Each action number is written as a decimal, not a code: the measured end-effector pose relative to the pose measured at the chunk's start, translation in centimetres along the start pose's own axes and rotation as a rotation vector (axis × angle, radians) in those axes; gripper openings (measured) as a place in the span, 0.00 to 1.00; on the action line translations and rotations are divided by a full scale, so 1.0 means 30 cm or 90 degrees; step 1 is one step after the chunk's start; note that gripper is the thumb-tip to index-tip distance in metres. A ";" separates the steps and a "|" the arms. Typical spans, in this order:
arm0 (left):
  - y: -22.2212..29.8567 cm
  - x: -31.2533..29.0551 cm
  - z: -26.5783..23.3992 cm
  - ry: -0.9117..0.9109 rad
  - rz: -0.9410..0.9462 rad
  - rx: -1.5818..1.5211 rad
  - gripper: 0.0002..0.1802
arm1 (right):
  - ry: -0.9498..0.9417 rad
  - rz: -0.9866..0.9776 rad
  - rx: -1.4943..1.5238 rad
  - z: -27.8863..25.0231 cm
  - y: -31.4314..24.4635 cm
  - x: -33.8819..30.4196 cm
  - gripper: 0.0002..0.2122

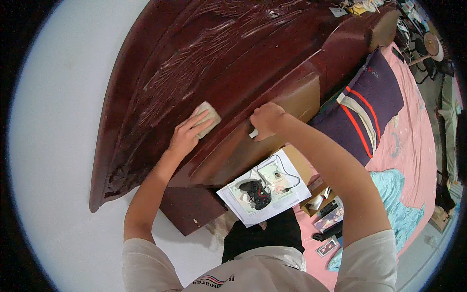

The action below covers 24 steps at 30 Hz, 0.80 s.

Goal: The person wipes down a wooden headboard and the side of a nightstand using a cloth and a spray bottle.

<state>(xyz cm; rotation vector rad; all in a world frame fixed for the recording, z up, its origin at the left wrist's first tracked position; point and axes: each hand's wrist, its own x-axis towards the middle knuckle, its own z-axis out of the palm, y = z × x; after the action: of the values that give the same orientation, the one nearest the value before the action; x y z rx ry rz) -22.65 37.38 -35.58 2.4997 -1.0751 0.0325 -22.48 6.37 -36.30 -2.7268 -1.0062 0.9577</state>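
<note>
Left hand (187, 134), centre frame, lies flat on a pale cloth (208, 117), fingers spread narrow over it, pressing it to the carved dark-red headboard (204, 58), likely to keep full contact on the wood. Right hand (266, 120) curls tight on the headboard's lower ledge, a small white bit (253, 133) showing under the fist; it looks like a brace. Below centre: papers (272, 194) with a black controller (255, 192). Right: striped pillow (374, 97), pink sheet (413, 146). Carved grooves break up the cloth's run
</note>
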 end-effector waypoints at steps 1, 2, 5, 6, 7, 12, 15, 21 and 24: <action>0.010 0.069 0.026 0.002 0.013 -0.010 0.38 | -0.016 0.008 0.002 -0.002 0.012 -0.004 0.23; 0.017 0.127 0.044 0.000 0.023 -0.015 0.38 | -0.014 0.003 0.008 0.004 0.018 0.002 0.22; 0.043 0.303 0.097 0.004 0.048 -0.009 0.37 | -0.008 -0.013 0.021 0.010 0.022 0.008 0.22; 0.055 0.362 0.116 0.009 0.054 -0.014 0.36 | -0.006 -0.017 0.021 0.005 0.021 0.004 0.21; 0.064 0.419 0.135 0.016 0.062 -0.018 0.36 | -0.002 -0.022 0.022 0.000 0.019 0.004 0.21; 0.122 0.718 0.253 0.051 0.099 -0.036 0.35 | -0.006 -0.028 0.037 0.002 0.040 -0.001 0.20; 0.143 0.883 0.326 0.087 0.123 -0.036 0.34 | -0.012 -0.034 0.035 0.012 0.040 0.012 0.19; 0.212 1.208 0.439 0.136 0.147 -0.073 0.29 | 0.098 -0.068 0.060 0.109 0.064 0.062 0.19; 0.233 1.343 0.483 0.166 0.119 -0.054 0.28 | 0.231 -0.157 0.445 0.234 0.084 0.128 0.25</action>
<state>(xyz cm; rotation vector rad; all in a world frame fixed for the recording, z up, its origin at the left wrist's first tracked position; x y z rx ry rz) -1.32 -0.25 -38.90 2.2372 -1.1671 0.3504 -22.91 5.83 -44.66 -2.0345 -0.7332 0.5884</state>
